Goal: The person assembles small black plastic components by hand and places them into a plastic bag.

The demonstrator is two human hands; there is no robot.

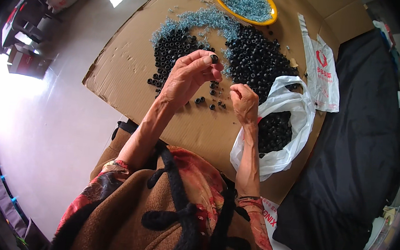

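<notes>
Between thumb and forefinger, my left hand [188,75] pinches a small round black cap [214,59], raised above the cardboard. To its right my right hand [245,103] is closed, fingers curled together; whether anything sits inside them is hidden. Beyond both hands lie a pile of black ring-shaped caps [168,49] and a larger heap of round black caps [259,58]. Small clear bluish pieces [205,19] are spread along the far side of these piles. A few loose caps [200,100] rest just below my hands. Beside my right wrist, a white plastic bag [302,111] gapes around many black caps [275,132].
A yellow bowl [269,21] full of bluish pieces stands at the far edge of the cardboard sheet [119,64]. A flattened white bag with red print [326,84] lies at the right. Further right is a large black cloth cover [351,154]. Pale floor [53,149] extends on the left.
</notes>
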